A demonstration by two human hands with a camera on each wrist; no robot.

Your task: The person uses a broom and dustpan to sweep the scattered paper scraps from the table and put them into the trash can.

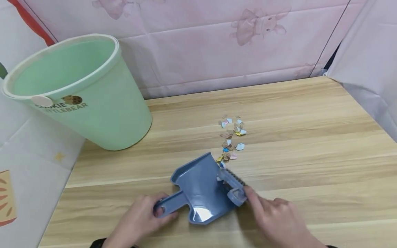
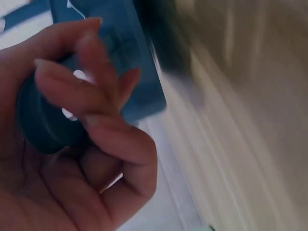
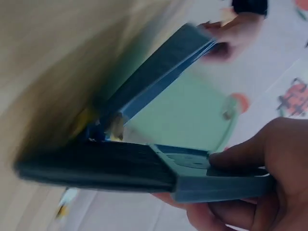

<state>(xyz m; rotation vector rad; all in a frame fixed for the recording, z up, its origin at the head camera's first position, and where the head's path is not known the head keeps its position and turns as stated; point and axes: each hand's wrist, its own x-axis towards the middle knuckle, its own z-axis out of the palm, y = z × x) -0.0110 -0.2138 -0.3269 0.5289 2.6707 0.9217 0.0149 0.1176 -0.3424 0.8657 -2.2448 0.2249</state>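
Observation:
A blue dustpan (image 1: 198, 187) lies on the wooden table (image 1: 304, 131), its mouth turned toward a small pile of coloured paper scraps (image 1: 231, 137). My left hand (image 1: 141, 217) grips the dustpan's handle (image 1: 170, 203); in the left wrist view the fingers (image 2: 91, 96) curl round it. My right hand (image 1: 273, 215) holds a small blue brush (image 1: 232, 182) by its handle, at the pan's right edge. In the right wrist view the brush (image 3: 120, 166) lies dark and blurred just in front of the dustpan (image 3: 159, 77), with a few scraps between them.
A mint-green plastic bin (image 1: 77, 89) stands at the table's back left corner, open end up. Pink cloth hangs behind the table and a pale cloth at the right. Bare table extends to the right of the scraps.

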